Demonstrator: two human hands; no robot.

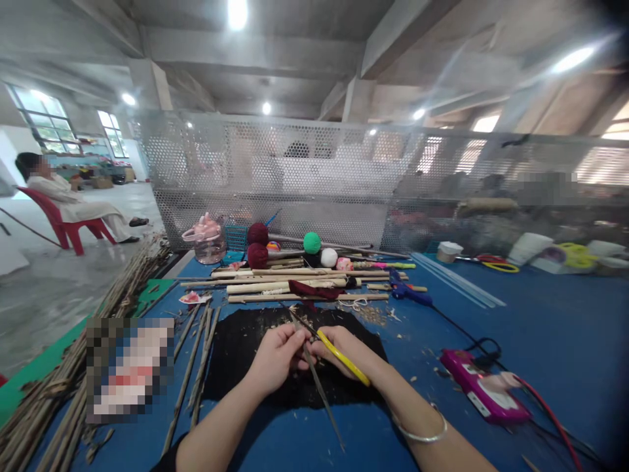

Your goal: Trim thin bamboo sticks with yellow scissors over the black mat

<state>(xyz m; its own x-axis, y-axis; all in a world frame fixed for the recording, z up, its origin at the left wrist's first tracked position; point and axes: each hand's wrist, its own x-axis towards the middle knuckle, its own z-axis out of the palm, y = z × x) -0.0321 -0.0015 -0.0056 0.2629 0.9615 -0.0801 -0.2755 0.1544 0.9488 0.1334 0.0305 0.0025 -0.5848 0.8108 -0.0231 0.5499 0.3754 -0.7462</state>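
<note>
Over a black cloth (230,347) on the blue table, my left hand (279,354) pinches a thin brown stick (322,391) that slants down toward the table's near side. Close against it, my right hand (339,351) holds yellow-handled scissors (344,358); their dark blades point up and left, beside the upper part of the stick. Small pale chips lie on the cloth around the hands. The fingertips of both hands nearly meet, and whether the blades touch the stick is too small to tell.
Bundled branches (122,288) line the left edge. Peeled sticks (275,286), yarn balls (311,243) and a blue glue gun (410,292) lie behind the cloth. A magenta power strip (484,387) with cords sits right. A person (73,196) sits far left.
</note>
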